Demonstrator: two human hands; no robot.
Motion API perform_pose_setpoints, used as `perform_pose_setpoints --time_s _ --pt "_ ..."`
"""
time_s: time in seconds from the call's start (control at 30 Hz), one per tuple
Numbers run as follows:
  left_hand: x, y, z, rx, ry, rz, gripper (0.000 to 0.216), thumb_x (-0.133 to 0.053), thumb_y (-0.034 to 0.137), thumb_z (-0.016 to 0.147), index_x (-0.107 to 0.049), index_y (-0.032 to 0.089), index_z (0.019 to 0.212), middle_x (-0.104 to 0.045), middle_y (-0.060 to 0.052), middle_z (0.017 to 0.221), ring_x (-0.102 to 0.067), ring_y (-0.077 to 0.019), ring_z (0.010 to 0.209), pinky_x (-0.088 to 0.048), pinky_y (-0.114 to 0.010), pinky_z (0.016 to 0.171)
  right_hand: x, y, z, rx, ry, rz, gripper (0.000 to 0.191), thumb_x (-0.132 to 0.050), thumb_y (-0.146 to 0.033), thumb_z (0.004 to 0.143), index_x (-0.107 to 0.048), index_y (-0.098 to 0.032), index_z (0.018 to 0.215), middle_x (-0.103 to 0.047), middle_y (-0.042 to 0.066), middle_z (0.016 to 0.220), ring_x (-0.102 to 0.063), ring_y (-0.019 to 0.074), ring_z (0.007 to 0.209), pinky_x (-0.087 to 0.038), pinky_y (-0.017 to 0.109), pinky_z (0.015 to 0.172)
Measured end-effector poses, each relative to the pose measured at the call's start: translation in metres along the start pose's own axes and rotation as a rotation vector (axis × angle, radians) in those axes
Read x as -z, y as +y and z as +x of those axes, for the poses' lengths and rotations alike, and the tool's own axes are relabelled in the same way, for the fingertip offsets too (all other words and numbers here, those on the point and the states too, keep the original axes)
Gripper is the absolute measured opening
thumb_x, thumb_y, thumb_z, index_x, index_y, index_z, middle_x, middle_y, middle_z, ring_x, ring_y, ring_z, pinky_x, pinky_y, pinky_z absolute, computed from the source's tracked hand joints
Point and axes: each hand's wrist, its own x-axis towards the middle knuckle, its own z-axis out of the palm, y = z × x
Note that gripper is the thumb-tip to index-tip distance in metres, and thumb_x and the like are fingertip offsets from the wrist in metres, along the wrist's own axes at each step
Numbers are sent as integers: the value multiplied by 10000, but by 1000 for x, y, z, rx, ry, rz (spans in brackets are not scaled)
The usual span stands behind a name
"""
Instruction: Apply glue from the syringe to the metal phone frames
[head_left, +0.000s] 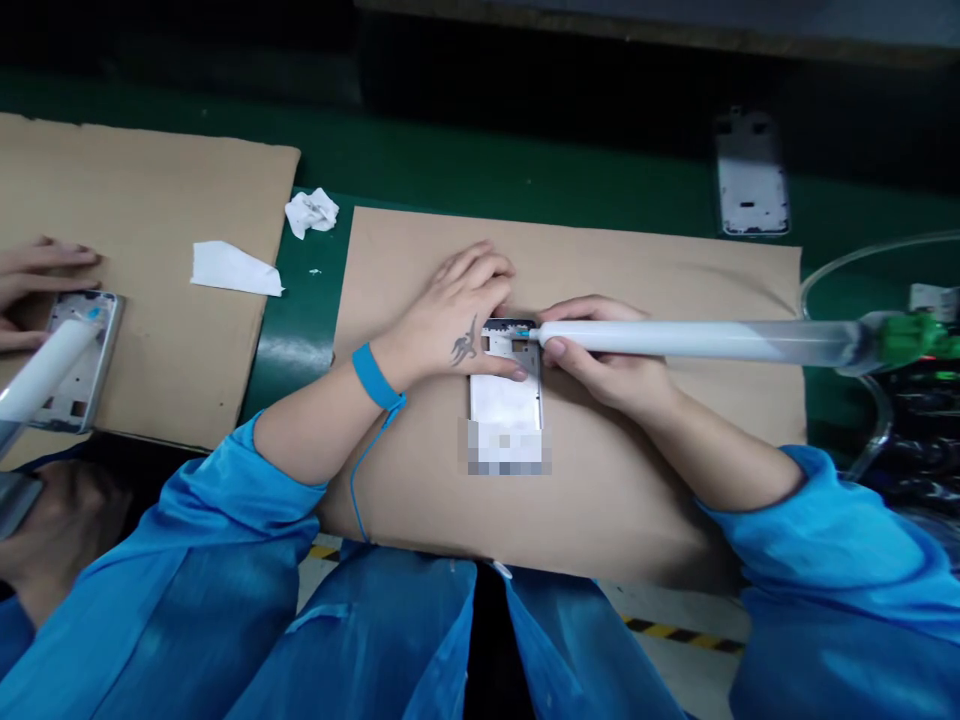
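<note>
A silver phone frame point(507, 398) lies on the cardboard sheet, its dark-edged top end farthest from me. My left hand point(465, 318), with a blue wrist strap point(375, 378), grips the frame from the left. Its thumb lies across the frame and its fingers curl beyond the upper edge. In my right hand point(611, 350) is a long dispensing syringe point(675, 340) filled with white material, held almost level. The syringe's thin blue tip point(523, 333) is at the frame's upper cut-outs; I cannot tell whether it touches. The frame's lower end is blurred out.
Cardboard point(420, 480) covers the green bench. Another phone frame point(752, 180) lies at the back right. A clear hose point(847, 262) loops near the syringe's green cap point(904, 340). Crumpled tissue point(311, 212) and a paper scrap point(236, 268) lie left, beside a co-worker's hand point(37, 270).
</note>
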Motion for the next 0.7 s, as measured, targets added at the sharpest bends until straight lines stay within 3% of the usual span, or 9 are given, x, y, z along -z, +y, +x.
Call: perform_pose_setpoints --time_s 0.17,0.33,0.7 --pt "-1 -1 1 -7 6 -20 659 -994 749 755 -679 241 1034 -647 -164 1555 -417 -453 1697 -365 -657 1408 -4 3 -3 -22 32 -79 445 -885 -669 922 -692 -298 1075 -782 7 816 -737 217 660 -603 348 588" --pt "3 -2 3 7 -7 -36 605 -1056 613 709 -662 251 991 -644 -148 1567 -415 -446 1701 -341 -647 1428 -7 1 -1 -2 38 -166 389 -912 -600 893 -715 -297 1038 -805 31 893 -740 220 705 -606 348 593" --pt "0 -4 4 24 -17 -65 560 -999 661 725 -683 271 974 -634 -116 1595 -381 -457 1718 -302 -676 1437 -13 -6 1 15 59 -195 349 -917 -546 871 -726 -286 1006 -799 31 868 -735 203 679 -618 326 581"
